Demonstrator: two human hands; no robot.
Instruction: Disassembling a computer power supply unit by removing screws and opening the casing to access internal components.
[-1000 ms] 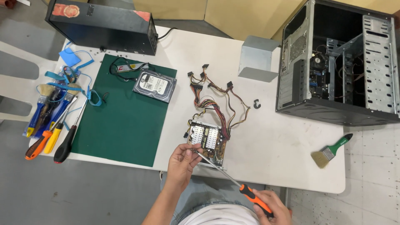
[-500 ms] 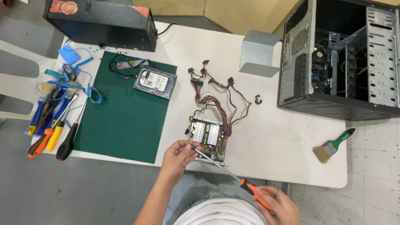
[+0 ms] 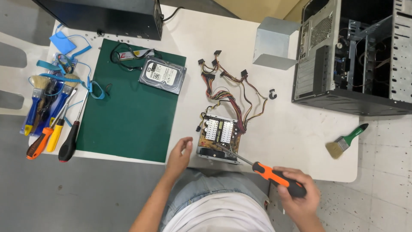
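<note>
Wires (image 3: 234, 92) sprawl from the opened power supply (image 3: 219, 138) at the worktop (image 3: 283, 129) edge, hiding its far side. Right hand (image 3: 298, 195) clenches the orange-black screwdriver (image 3: 274, 175), tip inside the unit; left hand (image 3: 179, 154) hovers released beside it. Computer case (image 3: 356, 51) is cut off.

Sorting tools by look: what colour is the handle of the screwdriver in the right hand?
Orange and black, seen in the head view: screwdriver, right hand.

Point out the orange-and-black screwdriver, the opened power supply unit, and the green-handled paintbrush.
orange-and-black screwdriver (image 3: 274, 175), head view, on its handle.
opened power supply unit (image 3: 218, 134), head view, on its circuit board.
green-handled paintbrush (image 3: 346, 140), head view, on its ferrule.
</note>
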